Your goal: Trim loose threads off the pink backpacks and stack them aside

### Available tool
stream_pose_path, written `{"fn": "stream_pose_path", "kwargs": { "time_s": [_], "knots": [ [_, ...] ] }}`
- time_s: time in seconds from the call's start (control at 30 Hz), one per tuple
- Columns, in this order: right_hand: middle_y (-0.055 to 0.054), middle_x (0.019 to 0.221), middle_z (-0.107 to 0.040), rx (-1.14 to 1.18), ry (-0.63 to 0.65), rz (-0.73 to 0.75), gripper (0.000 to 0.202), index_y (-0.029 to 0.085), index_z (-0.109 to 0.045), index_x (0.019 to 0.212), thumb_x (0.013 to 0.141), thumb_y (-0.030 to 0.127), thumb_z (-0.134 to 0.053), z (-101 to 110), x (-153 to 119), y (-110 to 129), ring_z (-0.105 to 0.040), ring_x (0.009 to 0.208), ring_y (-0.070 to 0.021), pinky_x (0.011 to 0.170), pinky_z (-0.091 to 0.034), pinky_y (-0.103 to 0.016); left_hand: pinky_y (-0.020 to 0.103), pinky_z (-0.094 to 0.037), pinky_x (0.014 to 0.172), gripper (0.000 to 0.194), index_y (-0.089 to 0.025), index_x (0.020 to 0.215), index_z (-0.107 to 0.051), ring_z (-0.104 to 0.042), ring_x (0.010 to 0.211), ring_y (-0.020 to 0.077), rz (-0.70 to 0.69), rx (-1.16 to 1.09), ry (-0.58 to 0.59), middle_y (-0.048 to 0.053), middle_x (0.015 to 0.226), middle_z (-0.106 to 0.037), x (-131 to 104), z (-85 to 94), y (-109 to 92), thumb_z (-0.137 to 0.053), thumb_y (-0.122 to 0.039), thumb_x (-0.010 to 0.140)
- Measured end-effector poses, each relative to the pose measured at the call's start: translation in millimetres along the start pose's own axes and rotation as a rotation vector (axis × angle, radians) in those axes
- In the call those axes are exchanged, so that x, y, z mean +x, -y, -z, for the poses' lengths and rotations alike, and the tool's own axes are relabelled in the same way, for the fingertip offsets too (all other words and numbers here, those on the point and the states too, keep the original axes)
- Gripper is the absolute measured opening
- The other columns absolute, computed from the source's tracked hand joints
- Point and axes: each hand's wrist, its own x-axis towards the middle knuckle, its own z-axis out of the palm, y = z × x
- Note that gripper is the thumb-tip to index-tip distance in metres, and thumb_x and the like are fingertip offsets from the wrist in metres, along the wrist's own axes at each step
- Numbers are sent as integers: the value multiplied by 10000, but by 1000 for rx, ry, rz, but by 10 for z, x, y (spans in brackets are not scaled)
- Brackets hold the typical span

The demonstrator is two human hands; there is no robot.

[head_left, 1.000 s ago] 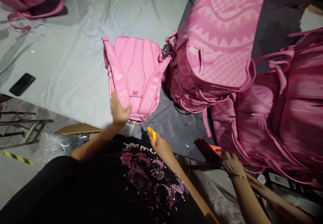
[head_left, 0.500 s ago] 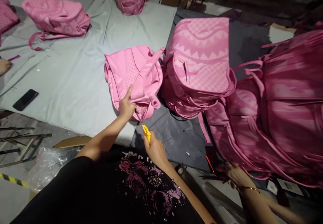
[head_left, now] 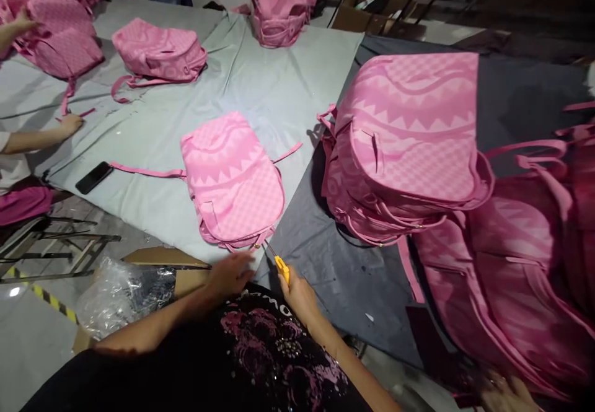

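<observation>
A small pink backpack with a zigzag and checkered print lies front side up before me, its straps spread out to both sides. My left hand is at its near edge, open, fingers loosely apart; a light touch there I cannot rule out. My right hand is closed around a yellow-handled tool with a thin metal shaft, its exact kind unclear. The shaft's tip points at the bag's near right corner, by the zipper.
To the right stand a larger pink backpack and more pink bags. A phone lies on the pale cloth. Co-workers' hands are at the left, far side and lower right. Clear plastic fills a carton below.
The small backpack has been turned over, from strap side up to printed front up. My left hand has come off it toward me. The view has swung left.
</observation>
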Motion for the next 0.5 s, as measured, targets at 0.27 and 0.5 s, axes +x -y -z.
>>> {"fn": "stream_pose_path", "kwargs": {
  "time_s": [0.27,0.5],
  "knots": [
    [-111,871,-727,118,7,-27,413,153,-537,1222,986,417,-324,88,-306,-304,-700,797,-274,648,-428,-314,382,-453,1042,643,-200,1372,-565,-589,1231,265,125,564,-36,116,1337,-618,871,514,128,-538,-49,748],
    [-62,719,-668,588,-340,215,447,160,-572,1109,963,495,-315,411,-320,71,-646,636,-209,644,-470,-304,225,-416,548,171,-172,720,-700,-584,560,141,-88,112,-422,-1,601,-638,1408,1186,-348,-589,-255,819]
  ]
}}
